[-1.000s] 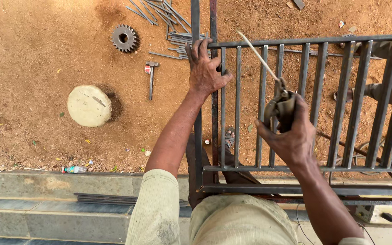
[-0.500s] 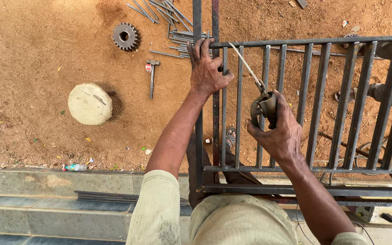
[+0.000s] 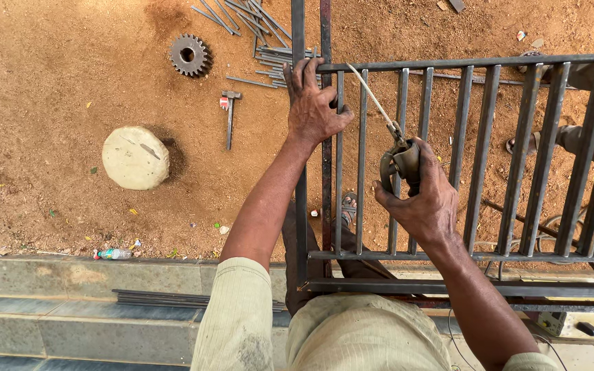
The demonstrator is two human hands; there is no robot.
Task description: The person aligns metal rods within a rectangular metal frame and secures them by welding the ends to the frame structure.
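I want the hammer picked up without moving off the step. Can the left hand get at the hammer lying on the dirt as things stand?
Probably not. The left hand grips the top corner of the metal grille, while the hammer lies on the ground, which looks well below. Nothing blocks the way; the drop does.

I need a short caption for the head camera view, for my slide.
Left hand grips the metal gate while right hand holds a welding rod holder.

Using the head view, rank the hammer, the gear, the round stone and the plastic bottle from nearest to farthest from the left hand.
1. Hammer: on the dirt just left of the left hand.
2. Gear: farther left, higher in the picture.
3. Round stone: left and lower.
4. Plastic bottle: far lower left, by the step's edge.
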